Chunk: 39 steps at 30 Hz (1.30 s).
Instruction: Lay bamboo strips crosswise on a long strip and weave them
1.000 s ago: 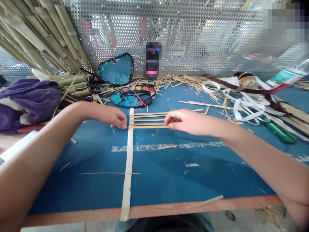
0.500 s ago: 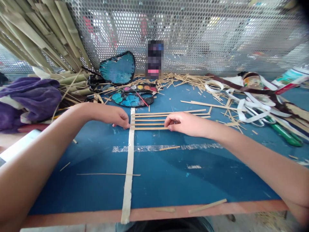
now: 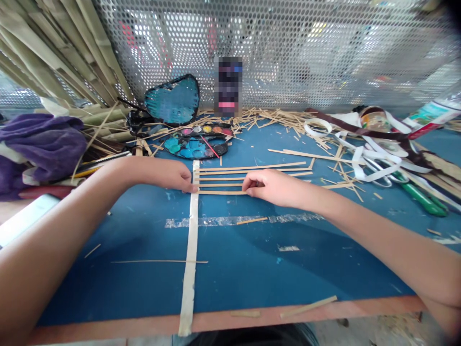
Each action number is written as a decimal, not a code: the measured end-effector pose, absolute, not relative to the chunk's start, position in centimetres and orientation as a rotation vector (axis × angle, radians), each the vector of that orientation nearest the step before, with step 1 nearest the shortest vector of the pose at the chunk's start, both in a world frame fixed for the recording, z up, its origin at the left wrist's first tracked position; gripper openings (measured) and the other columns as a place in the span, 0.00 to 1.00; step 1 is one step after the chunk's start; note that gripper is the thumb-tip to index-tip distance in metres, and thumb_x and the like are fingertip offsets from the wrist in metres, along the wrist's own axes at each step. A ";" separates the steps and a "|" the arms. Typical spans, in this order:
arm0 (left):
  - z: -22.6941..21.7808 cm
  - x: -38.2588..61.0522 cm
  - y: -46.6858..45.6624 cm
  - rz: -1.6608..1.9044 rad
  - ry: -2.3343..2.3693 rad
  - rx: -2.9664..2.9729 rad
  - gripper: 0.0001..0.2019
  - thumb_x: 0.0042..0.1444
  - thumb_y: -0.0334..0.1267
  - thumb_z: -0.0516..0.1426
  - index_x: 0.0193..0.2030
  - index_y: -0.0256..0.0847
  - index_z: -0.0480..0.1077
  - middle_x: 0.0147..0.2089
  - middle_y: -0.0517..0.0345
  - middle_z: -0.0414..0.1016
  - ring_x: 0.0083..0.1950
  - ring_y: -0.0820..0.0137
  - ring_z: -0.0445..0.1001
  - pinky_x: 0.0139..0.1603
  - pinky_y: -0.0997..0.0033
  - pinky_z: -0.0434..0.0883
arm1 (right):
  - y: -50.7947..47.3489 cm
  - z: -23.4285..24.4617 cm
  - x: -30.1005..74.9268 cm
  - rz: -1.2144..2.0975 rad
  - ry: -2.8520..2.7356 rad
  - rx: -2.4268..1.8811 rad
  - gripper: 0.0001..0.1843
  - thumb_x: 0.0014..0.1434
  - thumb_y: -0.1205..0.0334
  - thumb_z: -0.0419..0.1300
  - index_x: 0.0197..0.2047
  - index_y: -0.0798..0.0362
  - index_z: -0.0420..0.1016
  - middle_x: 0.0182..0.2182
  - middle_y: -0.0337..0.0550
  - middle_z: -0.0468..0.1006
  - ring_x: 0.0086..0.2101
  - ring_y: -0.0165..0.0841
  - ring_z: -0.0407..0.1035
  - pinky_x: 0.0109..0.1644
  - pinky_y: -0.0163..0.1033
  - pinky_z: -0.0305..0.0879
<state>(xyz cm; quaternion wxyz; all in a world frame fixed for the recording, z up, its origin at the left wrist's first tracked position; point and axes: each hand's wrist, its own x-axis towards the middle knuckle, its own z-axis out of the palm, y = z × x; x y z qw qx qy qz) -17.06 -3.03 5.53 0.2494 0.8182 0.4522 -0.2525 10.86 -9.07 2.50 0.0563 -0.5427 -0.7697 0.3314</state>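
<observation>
A long pale bamboo strip (image 3: 189,245) runs from the table's near edge away from me. Several thin bamboo slats (image 3: 230,179) lie across its far end, pointing right. My left hand (image 3: 173,175) rests curled at the strip's far end, fingertips pressing where the slats meet it. My right hand (image 3: 268,186) lies to the right, fingers pinched on the nearest slat (image 3: 220,192).
On the blue tabletop (image 3: 252,259) stand a paint palette (image 3: 194,146) and a teal heart-shaped lid (image 3: 173,102) at the back. Purple cloth (image 3: 39,144) is at left, white strips and green-handled scissors (image 3: 421,199) at right. Bamboo scraps lie scattered; perforated metal screen behind.
My right hand has slid slightly left along the slats and my left hand has edged right onto the strip. The view has shifted a little.
</observation>
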 end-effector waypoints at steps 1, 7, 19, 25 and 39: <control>5.5 -17.1 -3.0 -0.689 1.227 2.233 0.26 0.56 0.64 0.52 0.33 0.40 0.73 0.35 0.54 0.77 0.34 0.66 0.71 0.31 0.71 0.62 | -9.1 2.5 10.8 1.003 -2.334 -1.641 0.08 0.59 0.62 0.57 0.38 0.50 0.77 0.37 0.42 0.81 0.35 0.34 0.72 0.36 0.37 0.64; 5.2 -17.3 -3.0 -0.666 1.220 2.254 0.25 0.56 0.63 0.52 0.34 0.41 0.73 0.37 0.54 0.78 0.34 0.66 0.71 0.30 0.72 0.63 | -9.2 2.4 10.8 0.978 -2.368 -1.634 0.08 0.59 0.61 0.57 0.38 0.49 0.77 0.38 0.42 0.81 0.36 0.35 0.73 0.37 0.38 0.64; 5.0 -17.1 -2.6 -0.682 1.175 2.256 0.25 0.57 0.63 0.52 0.34 0.40 0.72 0.38 0.53 0.77 0.35 0.66 0.71 0.32 0.72 0.65 | -9.7 8.3 17.5 0.338 -2.337 -1.859 0.13 0.62 0.51 0.56 0.41 0.46 0.80 0.40 0.43 0.82 0.33 0.37 0.72 0.36 0.43 0.63; 5.0 -17.2 -2.6 -0.674 1.178 2.242 0.25 0.56 0.63 0.52 0.33 0.40 0.72 0.36 0.54 0.77 0.33 0.66 0.71 0.31 0.72 0.64 | -11.2 3.9 22.7 0.467 -2.476 -1.752 0.14 0.64 0.49 0.56 0.40 0.47 0.78 0.43 0.46 0.79 0.40 0.40 0.72 0.45 0.46 0.66; 5.0 -17.2 -2.7 -0.656 1.194 2.231 0.25 0.56 0.64 0.52 0.32 0.41 0.72 0.34 0.54 0.76 0.33 0.65 0.71 0.31 0.71 0.64 | -12.7 -0.9 24.5 0.411 -2.268 -1.563 0.17 0.67 0.45 0.52 0.39 0.48 0.74 0.37 0.47 0.75 0.40 0.41 0.68 0.46 0.47 0.64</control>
